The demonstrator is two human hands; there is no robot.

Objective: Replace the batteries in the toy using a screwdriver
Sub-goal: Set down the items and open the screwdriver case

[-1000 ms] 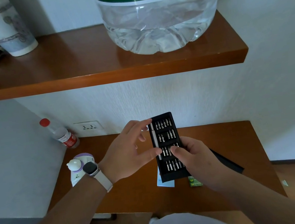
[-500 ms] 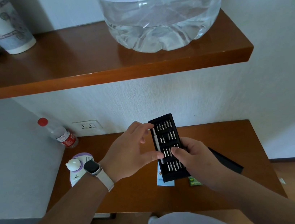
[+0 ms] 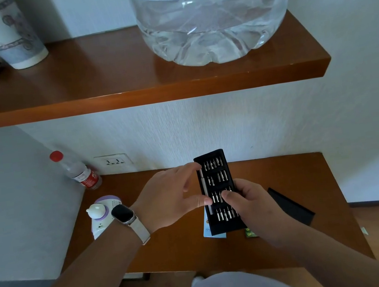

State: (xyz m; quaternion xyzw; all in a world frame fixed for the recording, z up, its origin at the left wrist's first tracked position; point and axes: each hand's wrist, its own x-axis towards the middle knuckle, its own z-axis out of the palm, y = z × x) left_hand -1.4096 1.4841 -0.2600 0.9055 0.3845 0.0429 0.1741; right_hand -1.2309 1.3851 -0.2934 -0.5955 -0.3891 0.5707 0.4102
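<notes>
The right hand [image 3: 250, 204] holds the bit case [image 3: 215, 181] from below, fingers curled under its right edge and thumb laid across the bit rows. The case is lifted off the table [image 3: 174, 250] and its long axis runs away from the person, toward the wall.

The driver [image 3: 206, 189] lies in a slot along the case's left edge, parallel to that axis. The left hand [image 3: 167, 200] is the nearer one to it. It comes in from the left with thumb and forefinger spread wide. The forefinger tip touches the case's top left corner and the thumb tip rests on the lower part of the driver. The fingers are not closed round anything, and the driver looks seated in its slot.

The likely next move is to lift the driver up and out to the left, and the room there is open above the table.

The toy [image 3: 101, 216] stands at the table's left end, just beside the left wrist and well apart from the case. The left hand would reach it more easily. A green battery pack [image 3: 250, 232] peeks out beneath the case, and a black cover [image 3: 289, 204] lies to the right near the table's far side. The shelf [image 3: 143, 96] hangs well above the hands.
</notes>
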